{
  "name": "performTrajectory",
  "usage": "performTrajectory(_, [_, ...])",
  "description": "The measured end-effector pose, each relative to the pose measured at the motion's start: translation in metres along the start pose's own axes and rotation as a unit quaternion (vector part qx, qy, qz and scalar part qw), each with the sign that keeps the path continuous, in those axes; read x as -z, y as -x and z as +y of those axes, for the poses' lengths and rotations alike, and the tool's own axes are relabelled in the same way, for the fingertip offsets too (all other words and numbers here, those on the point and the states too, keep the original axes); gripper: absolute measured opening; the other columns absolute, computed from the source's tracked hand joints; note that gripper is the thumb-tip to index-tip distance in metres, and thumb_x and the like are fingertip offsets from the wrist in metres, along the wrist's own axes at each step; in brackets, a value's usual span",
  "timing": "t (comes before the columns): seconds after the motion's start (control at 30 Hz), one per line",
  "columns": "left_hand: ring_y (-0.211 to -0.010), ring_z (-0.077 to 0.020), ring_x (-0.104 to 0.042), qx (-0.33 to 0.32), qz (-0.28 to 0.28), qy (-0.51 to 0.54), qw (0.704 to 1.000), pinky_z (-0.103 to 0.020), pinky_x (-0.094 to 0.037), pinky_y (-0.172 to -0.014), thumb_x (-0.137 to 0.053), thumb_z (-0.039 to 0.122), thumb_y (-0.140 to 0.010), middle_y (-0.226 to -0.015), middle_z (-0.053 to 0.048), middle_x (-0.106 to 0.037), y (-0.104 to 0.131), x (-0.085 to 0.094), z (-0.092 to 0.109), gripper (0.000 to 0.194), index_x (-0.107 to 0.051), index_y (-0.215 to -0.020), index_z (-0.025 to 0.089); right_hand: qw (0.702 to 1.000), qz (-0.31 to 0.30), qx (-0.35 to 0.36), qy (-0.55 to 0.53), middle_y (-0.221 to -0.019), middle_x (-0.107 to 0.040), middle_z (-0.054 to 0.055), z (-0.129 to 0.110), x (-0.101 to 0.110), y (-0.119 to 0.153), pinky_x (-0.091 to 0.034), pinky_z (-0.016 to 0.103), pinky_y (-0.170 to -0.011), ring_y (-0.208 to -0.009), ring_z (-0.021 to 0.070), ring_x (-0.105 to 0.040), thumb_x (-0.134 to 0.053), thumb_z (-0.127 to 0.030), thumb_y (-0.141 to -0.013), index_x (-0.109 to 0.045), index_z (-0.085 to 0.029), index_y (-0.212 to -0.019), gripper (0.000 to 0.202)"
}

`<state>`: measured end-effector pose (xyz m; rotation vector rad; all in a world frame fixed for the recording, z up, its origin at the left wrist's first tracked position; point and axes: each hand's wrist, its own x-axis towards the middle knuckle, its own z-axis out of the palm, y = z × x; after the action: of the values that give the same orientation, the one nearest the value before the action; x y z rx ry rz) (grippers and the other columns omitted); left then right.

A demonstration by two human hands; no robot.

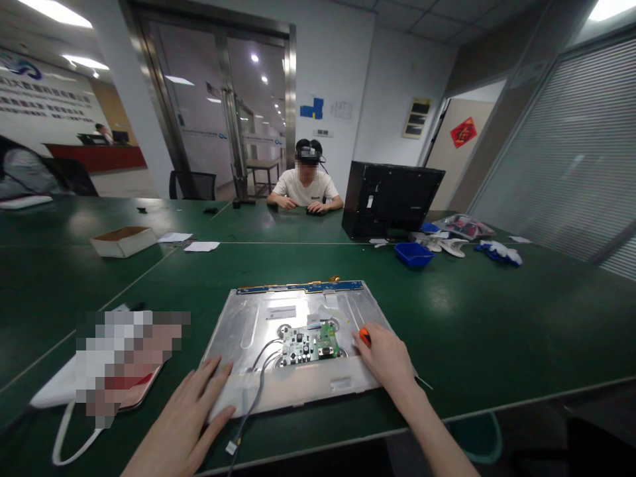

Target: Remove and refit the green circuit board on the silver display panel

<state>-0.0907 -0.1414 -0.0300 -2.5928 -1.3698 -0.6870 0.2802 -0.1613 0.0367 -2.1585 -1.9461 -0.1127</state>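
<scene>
A metal-backed display panel (253, 308) lies flat on the green table in front of me. A green circuit board (311, 342) sits at its middle, with dark cables running from it over the panel's near edge to a white connector (231, 448). My left hand (193, 404) rests on the panel's near left corner, fingers spread. Closed around a screwdriver (365, 336) is my right hand (387, 358), at the panel's right side. The orange handle end shows by the thumb, and the thin shaft points out behind the hand, away from the board.
Left of the panel lie a partly blurred phone-like object (144, 391) and a white cable (62, 437). Beyond stand an open box (124, 242), a blue tray (414, 254), gloves (499, 252) and a black monitor (392, 199). A person (308, 185) sits across the table.
</scene>
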Motion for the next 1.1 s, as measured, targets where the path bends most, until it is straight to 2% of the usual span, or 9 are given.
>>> performTrajectory(0.17, [-0.121,-0.0278,-0.052,-0.017,-0.006,0.013,1.000,-0.040,-0.046,-0.100,-0.046,0.045,-0.092,-0.142,-0.006,-0.046,0.001,-0.006,-0.003,0.055,-0.037,-0.143,0.029,1.000,-0.001,-0.027,0.006,-0.086,-0.068,0.007,0.004,-0.006,-0.002,-0.039,0.027,-0.062,-0.078,0.0198,-0.065,-0.035,-0.033,-0.097,-0.061,-0.018,-0.084,0.032])
performTrajectory(0.37, [-0.130,-0.0293,-0.043,-0.038,-0.074,0.002,0.997,-0.043,-0.042,-0.104,-0.044,0.045,-0.094,-0.149,-0.007,-0.034,-0.013,-0.012,0.003,0.058,-0.031,-0.147,0.026,0.996,-0.008,-0.092,0.019,-0.079,-0.069,0.010,0.020,-0.022,-0.013,-0.038,0.028,-0.062,-0.074,0.0217,-0.066,-0.043,-0.039,-0.093,-0.065,-0.018,-0.078,0.033])
performTrajectory(0.5, [-0.131,-0.0295,-0.041,-0.061,-0.105,0.030,0.992,-0.044,-0.041,-0.104,-0.044,0.044,-0.094,-0.148,-0.008,-0.035,-0.035,-0.009,0.028,0.057,-0.032,-0.146,0.026,0.995,-0.006,-0.096,0.018,-0.078,-0.070,0.011,0.035,-0.025,-0.024,-0.038,0.028,-0.063,-0.074,0.0232,-0.066,-0.039,-0.048,-0.093,-0.066,-0.019,-0.081,0.042])
performTrajectory(0.6, [-0.133,-0.0304,-0.037,-0.076,-0.144,0.041,0.986,-0.046,-0.038,-0.106,-0.040,0.044,-0.096,-0.147,-0.012,-0.036,-0.054,-0.007,0.053,0.055,-0.036,-0.145,0.018,0.995,0.000,-0.097,0.021,-0.077,-0.070,0.011,0.048,-0.029,-0.035,-0.038,0.029,-0.062,-0.074,0.0245,-0.066,-0.037,-0.053,-0.093,-0.066,-0.020,-0.085,0.044])
performTrajectory(0.73, [-0.137,-0.0298,-0.030,-0.088,-0.195,0.058,0.975,-0.047,-0.033,-0.110,-0.037,0.043,-0.098,-0.149,-0.014,-0.032,-0.076,-0.011,0.085,0.054,-0.035,-0.144,0.015,0.995,0.008,-0.099,0.026,-0.078,-0.070,0.011,0.070,-0.036,-0.049,-0.037,0.028,-0.061,-0.075,0.0247,-0.065,-0.038,-0.055,-0.092,-0.065,-0.019,-0.088,0.045])
performTrajectory(0.93, [-0.139,-0.0327,-0.024,-0.084,-0.230,0.081,0.966,-0.050,-0.027,-0.111,-0.037,0.046,-0.097,-0.150,-0.018,-0.028,-0.097,-0.020,0.124,0.058,-0.034,-0.145,0.013,0.996,0.006,-0.080,0.029,-0.075,-0.069,0.006,0.121,-0.041,-0.056,-0.037,0.028,-0.062,-0.077,0.0241,-0.065,-0.042,-0.050,-0.091,-0.066,-0.023,-0.084,0.037])
performTrajectory(1.1, [-0.139,-0.0342,-0.021,-0.091,-0.247,0.103,0.959,-0.050,-0.025,-0.112,-0.038,0.045,-0.096,-0.150,-0.020,-0.026,-0.110,-0.026,0.146,0.060,-0.032,-0.145,0.012,0.997,0.005,-0.062,0.042,-0.081,-0.071,0.005,0.163,-0.044,-0.055,-0.036,0.027,-0.061,-0.079,0.0231,-0.065,-0.043,-0.041,-0.091,-0.065,-0.024,-0.090,0.028])
